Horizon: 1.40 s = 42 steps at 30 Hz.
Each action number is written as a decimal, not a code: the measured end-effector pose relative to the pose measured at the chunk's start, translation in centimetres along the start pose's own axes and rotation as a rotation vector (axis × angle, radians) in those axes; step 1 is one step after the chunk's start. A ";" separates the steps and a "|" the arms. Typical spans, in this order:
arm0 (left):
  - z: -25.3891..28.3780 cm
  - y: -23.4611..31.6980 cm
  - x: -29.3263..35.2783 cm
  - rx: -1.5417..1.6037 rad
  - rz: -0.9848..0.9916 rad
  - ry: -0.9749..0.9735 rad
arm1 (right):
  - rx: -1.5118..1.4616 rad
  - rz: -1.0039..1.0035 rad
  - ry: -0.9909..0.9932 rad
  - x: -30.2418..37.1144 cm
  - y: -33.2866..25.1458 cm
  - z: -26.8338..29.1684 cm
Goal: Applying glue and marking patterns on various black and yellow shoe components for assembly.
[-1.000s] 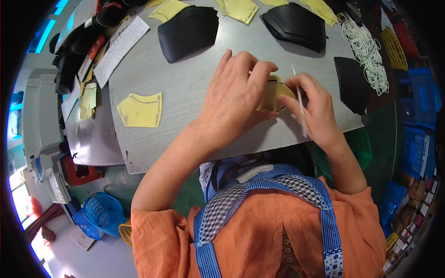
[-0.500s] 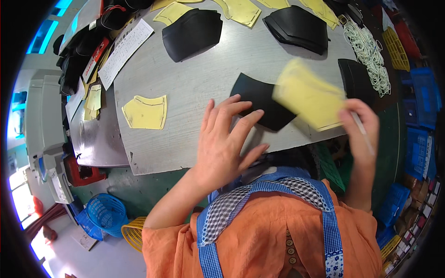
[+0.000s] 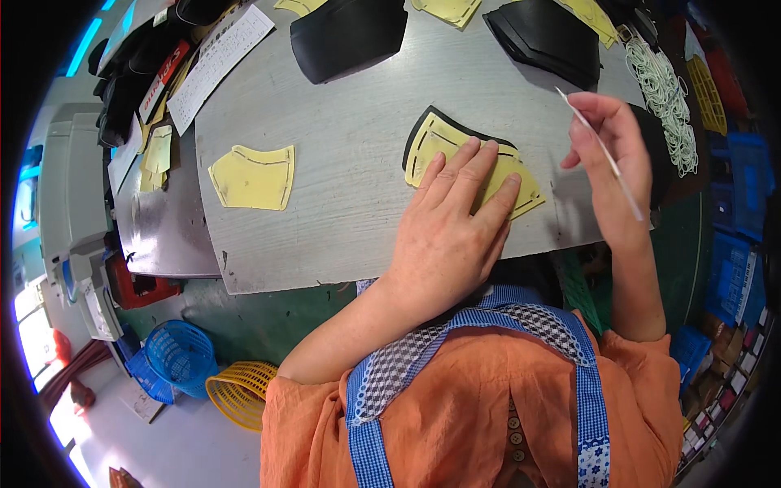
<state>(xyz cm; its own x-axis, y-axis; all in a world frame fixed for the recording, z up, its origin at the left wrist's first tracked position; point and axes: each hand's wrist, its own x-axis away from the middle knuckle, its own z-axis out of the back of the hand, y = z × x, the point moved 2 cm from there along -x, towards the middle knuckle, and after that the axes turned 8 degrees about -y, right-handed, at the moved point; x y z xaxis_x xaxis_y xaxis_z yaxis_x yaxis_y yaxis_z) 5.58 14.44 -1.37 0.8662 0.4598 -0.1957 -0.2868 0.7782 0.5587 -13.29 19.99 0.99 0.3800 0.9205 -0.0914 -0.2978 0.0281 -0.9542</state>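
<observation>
My left hand (image 3: 460, 211) lies flat with its fingers stretched over a yellow template (image 3: 425, 146) marked with dark slots and lines. Beneath the template is a black leather-like piece (image 3: 446, 119); only a strip of it shows along the upper and left edges. My right hand (image 3: 610, 154) is raised to the right of them, pinching a thin white pen-like stick (image 3: 630, 199). The stick's tip points up and left, apart from the template. Another yellow template (image 3: 254, 177), with a notched top, lies by itself on the left of the table.
Two stacks of black pieces, one left (image 3: 350, 37) and one right (image 3: 545, 41), lie at the table's far side among more yellow templates (image 3: 449, 10). A tangle of white cord (image 3: 663, 106) hangs along the right edge. Paper sheets (image 3: 220, 65) lie far left. Baskets (image 3: 181, 354) stand on the floor.
The yellow template has come down from my right hand onto the black piece. My left hand has moved right onto it. My right hand now holds the white stick upward, away from the template.
</observation>
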 end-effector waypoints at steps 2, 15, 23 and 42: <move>0.0 0.0 0.0 0.007 0.007 -0.005 | -0.009 0.062 -0.063 -1.3 -0.5 -0.3; -0.1 -1.0 -0.2 -0.056 -0.021 0.018 | -0.021 0.028 -0.332 -4.7 0.6 -5.4; -0.2 -1.3 0.0 0.003 -0.004 -0.052 | 0.467 0.604 -0.549 -5.2 -0.6 -8.2; 1.9 -2.1 -1.3 -0.163 -0.033 -0.048 | 0.616 0.341 -0.402 2.1 -0.9 -2.5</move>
<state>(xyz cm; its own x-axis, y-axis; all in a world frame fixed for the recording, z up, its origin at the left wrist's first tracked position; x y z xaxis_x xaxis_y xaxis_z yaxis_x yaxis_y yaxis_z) 5.87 11.45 -0.73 0.8935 0.4154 -0.1709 -0.3176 0.8533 0.4135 -10.06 20.90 0.98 -0.1276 0.9836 -0.1275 -0.8140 -0.1773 -0.5531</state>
